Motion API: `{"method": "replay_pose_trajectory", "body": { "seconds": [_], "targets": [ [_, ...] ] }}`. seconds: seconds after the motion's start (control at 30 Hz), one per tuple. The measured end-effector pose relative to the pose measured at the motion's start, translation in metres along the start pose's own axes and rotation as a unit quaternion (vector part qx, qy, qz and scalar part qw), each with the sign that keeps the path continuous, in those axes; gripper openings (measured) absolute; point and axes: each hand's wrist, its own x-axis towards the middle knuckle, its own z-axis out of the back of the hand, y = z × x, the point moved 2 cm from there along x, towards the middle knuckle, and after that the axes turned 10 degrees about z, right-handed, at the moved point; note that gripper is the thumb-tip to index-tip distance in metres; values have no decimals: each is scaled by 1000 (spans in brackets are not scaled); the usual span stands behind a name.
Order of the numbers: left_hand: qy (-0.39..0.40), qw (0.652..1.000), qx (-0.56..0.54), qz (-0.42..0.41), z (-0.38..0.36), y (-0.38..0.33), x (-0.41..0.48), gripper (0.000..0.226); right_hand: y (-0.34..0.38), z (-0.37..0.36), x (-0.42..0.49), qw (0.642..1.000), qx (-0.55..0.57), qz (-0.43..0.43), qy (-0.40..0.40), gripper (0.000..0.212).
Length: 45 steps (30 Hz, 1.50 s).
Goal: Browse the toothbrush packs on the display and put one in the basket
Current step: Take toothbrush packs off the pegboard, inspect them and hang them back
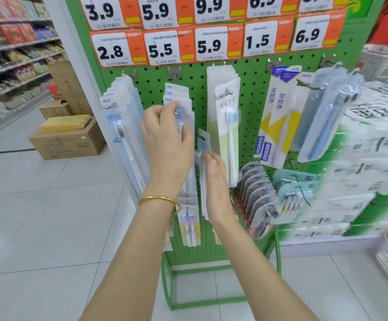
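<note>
Toothbrush pack (203,144) at right hand (215,179) fingertips (208,159)

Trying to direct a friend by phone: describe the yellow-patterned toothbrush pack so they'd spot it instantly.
Find the green pegboard stand topped with orange price tags. Look just below the 1.5 tag. The toothbrush pack there alone has yellow shapes and a blue header; its neighbours are clear or pale.

Glossy plastic toothbrush packs (226,135) — painted metal pegboard (198,89)
</note>
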Motion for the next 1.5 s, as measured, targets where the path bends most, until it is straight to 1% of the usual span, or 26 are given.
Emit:
{"method": "replay_pose_trajectory", "body": {
  "seconds": [0.07, 0.1, 0.23, 0.33, 0.4, 0.47, 0.53, 0.6, 0.63, 0.7, 0.73, 0.83, 0.9, 0.97, 1.0, 1.07, 1.1, 1.13, 1.2, 1.3, 1.4, 1.5],
  "targets": [
    [4, 1000, 6, 9, 0, -1, -2, 45, 3, 7, -13, 1000, -5, -11, 18, 51],
    [6, 1000, 9, 14, 1, -2, -4, 46, 5, 11, -19, 1000, -10, -16, 22, 51],
    [8, 999, 10, 39, 3, -5, -19, 52, 8, 30, -40, 999, -42, -21, 26, 65],
    [2, 997, -41, 70, 3, -7, -53, 50, 10, 46, -57, 998, -59, -7, 22, 69],
    [11, 990, -76, 119, -2, -3, -83, 48, 9, 57, -68, 998, -57, -11, 17, 62],
    [45, 983, -84, 157, -9, 3, -111, 47, 9, 69, -79, 998, -52, -22, 16, 54],
    [107, 967, -100, 207, -18, 6, -132, 45, 9, 79, -87, 999, -29, -31, 17, 49],
    [176, 936, -143, 271, -25, 2, -147, 44, 11, 89, -92, 999, -3, -37, 16, 56],
    [208, 917, -174, 292, -29, -1, -153, 40, 12, 94, -94, 999, 16, -47, 9, 59],
    [254, 889, -231, 304, -36, -6, -164, 24, 13, 104, -96, 995, 67, -67, -8, 58],
    [263, 881, -250, 303, -41, -6, -167, 20, 14, 110, -97, 993, 88, -73, -12, 58],
    [254, 871, -279, 313, -50, -5, -174, 19, 17, 123, -97, 988, 117, -93, -28, 55],
    [231, 872, -285, 325, -53, -8, -176, 18, 17, 129, -98, 987, 120, -90, -64, 41],
    [202, 872, -289, 339, -56, -8, -176, 18, 12, 133, -102, 989, 71, -94, -93, 21],
    [185, 872, -293, 346, -58, -6, -175, 20, 9, 133, -104, 990, 38, -107, -87, 17],
    [155, 873, -297, 355, -61, -5, -174, 27, 4, 130, -109, 992, -15, -116, -48, 19],
    [147, 878, -293, 350, -62, -6, -175, 27, 2, 127, -112, 993, -35, -110, -37, 20],
    [148, 886, -282, 336, -63, -6, -178, 27, 1, 126, -114, 992, -47, -105, -43, 22],
    [179, 907, -250, 287, -66, -11, -187, 29, -1, 125, -113, 991, -26, -103, -88, 25],
    [252, 939, -150, 180, -73, -8, -210, 62, -1, 133, -107, 980, 63, -119, -144, 26],
    [301, 942, -89, 117, -73, -9, -232, 76, -2, 148, -98, 959, 111, -164, -205, 24],
    [326, 942, -57, 59, -70, -12, -245, 78, -7, 159, -92, 947, 122, -183, -234, 22]
  ]
}}
